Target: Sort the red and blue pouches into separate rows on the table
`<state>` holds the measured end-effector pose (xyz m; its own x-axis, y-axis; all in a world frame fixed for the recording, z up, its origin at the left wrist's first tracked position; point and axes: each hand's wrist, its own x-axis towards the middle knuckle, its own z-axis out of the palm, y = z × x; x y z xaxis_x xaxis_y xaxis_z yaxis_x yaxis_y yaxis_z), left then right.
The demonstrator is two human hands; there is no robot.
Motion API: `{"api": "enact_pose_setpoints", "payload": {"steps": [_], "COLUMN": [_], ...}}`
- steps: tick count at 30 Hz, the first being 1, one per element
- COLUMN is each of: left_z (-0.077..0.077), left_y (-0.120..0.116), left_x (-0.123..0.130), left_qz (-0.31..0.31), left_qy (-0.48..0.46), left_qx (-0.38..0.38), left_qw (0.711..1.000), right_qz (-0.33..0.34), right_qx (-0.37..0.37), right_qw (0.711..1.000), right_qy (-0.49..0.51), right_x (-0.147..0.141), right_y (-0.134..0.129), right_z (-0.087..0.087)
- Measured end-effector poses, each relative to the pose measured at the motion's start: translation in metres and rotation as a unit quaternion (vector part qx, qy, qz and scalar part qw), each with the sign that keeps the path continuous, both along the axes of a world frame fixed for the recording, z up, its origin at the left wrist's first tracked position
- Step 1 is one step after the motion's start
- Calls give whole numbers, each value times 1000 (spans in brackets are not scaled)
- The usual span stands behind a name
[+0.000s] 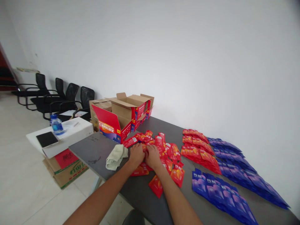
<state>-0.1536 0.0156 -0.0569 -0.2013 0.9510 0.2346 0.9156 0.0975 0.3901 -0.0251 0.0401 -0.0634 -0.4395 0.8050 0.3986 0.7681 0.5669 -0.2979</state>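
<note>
Although our left hand point(137, 153) and right hand point(152, 155) rest near mid-frame, we cannot tell their grip's state; red pouches point(177, 175) seem light, soft, slippery, best pinched at the edges.

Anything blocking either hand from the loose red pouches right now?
Nothing visible does. The left hand and right hand are in among the loose red pouches. The pale cloth lies left of the left hand, not between.
</note>
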Motion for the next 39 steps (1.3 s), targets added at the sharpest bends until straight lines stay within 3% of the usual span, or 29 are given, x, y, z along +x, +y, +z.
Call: {"api": "enact_pose_setpoints", "payload": {"steps": [4,9,14,20,26,33,39], "left_z": [-11,-24,-22,-20,-22,-6,26], "left_y": [18,29,35,44,50,30,12], "left_x": [-24,-37,-37,-17,-6,5,23], "left_qz": [-4,-5,20,45,54,69,-38], "left_qy": [-122,-253,-185,-36,-97,-138,-190], "left_qx": [-12,24,25,9,30,140,230], "left_qw": [992,967,982,998,993,978,954], "right_qz": [1,-3,-30,-58,-49,-62,-29], "right_qx": [-28,-42,-28,-15,-10,-13,1], "right_qw": [999,999,998,997,998,997,995], "right_qy": [-22,-30,-56,-55,-25,46,91], "right_x": [-19,-18,-4,4,7,16,12], "right_y": [3,3,5,2,-3,0,-2], "right_z": [-5,2,10,2,-1,-4,1]}}
